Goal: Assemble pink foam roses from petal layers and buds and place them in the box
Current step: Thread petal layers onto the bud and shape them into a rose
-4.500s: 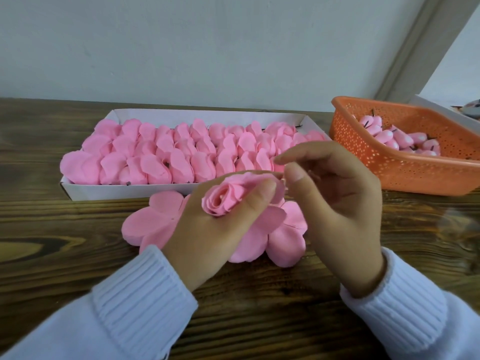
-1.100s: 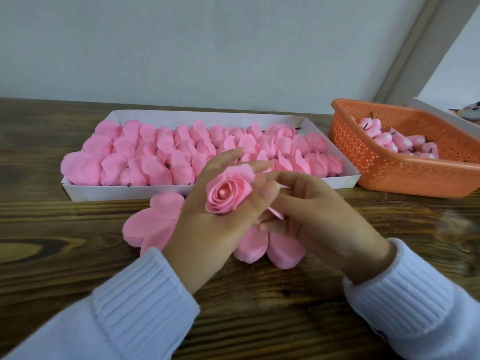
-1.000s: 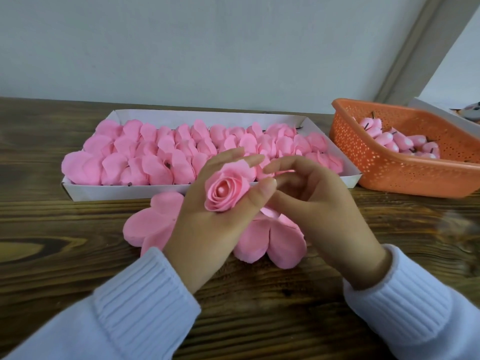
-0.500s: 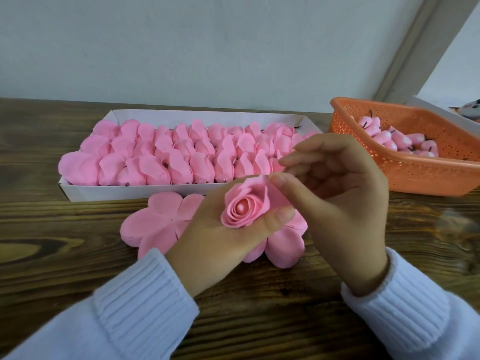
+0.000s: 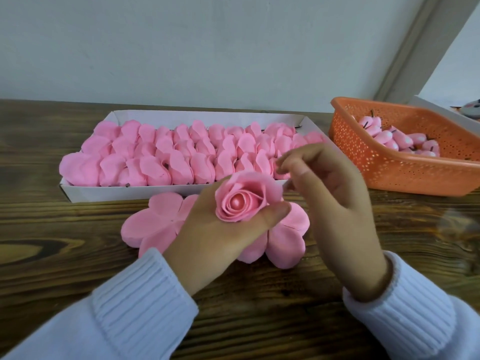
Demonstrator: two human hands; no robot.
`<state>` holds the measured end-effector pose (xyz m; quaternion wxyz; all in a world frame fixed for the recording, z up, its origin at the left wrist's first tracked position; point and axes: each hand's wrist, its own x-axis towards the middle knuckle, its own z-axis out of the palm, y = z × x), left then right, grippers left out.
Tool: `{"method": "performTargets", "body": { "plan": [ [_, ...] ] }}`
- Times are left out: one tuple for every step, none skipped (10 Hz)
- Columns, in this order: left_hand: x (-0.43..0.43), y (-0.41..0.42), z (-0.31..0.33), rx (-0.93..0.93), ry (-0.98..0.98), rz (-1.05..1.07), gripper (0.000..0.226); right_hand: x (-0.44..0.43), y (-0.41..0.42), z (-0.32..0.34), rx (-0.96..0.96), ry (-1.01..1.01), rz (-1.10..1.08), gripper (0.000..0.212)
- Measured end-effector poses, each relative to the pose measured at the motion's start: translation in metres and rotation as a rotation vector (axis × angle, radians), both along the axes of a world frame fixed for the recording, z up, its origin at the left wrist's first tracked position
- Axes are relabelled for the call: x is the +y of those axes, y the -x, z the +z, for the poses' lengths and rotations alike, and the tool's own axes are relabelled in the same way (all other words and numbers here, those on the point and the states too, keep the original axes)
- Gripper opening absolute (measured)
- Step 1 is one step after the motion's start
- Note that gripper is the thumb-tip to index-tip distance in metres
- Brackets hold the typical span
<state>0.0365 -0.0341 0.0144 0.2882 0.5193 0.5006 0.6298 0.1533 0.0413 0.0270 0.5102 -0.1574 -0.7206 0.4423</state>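
Rose (image 5: 242, 201), one, held in left grip (image 5: 220, 235), right grip (image 5: 335, 211) loose, two petal layers (image 5: 153, 224)

The right hand (image 5: 335, 211) is blurred, and its fingertips (image 5: 285, 166) smear so badly that I cannot tell whether they pinch a petal edge or touch nothing. The left hand (image 5: 220, 237) wraps the rose (image 5: 244, 201), hiding its base from me. Under both hands, the flat petal layers (image 5: 153, 224) show only outer lobes; their centres are covered. Behind the right hand, the right end of the white box (image 5: 130, 193) is lost. To the right of that hand, the orange basket (image 5: 389, 175) runs off the frame edge, its buds (image 5: 400, 141) are too small to count, and a hazy smudge (image 5: 462, 229) veils the wood. The left sleeve (image 5: 117, 313) and right sleeve (image 5: 405, 315) are cut off at the bottom.
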Motion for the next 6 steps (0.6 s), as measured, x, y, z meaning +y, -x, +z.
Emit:
{"method": "performTargets", "body": {
  "plan": [
    [-0.001, 0.002, -0.002, -0.095, 0.024, 0.026, 0.036, 0.003, 0.000, -0.003, -0.116, -0.126, -0.020, 0.013],
    [-0.004, 0.002, -0.009, -0.050, 0.010, 0.029, 0.040, 0.004, 0.001, -0.004, -0.102, -0.294, -0.020, 0.011],
    [-0.006, -0.003, -0.006, 0.055, -0.006, 0.010, 0.048, 0.002, 0.001, -0.004, -0.095, -0.343, -0.004, 0.011],
    [-0.006, 0.000, -0.007, 0.108, 0.010, -0.012, 0.029, -0.003, 0.001, -0.002, -0.061, -0.226, 0.108, 0.009],
    [-0.004, 0.000, -0.003, 0.208, 0.017, -0.017, 0.050, -0.007, 0.001, -0.004, -0.111, -0.083, 0.263, 0.036],
    [-0.005, -0.001, -0.006, 0.248, -0.003, 0.008, 0.076, -0.010, 0.002, -0.008, -0.204, 0.031, 0.299, 0.046]
  ]
}}
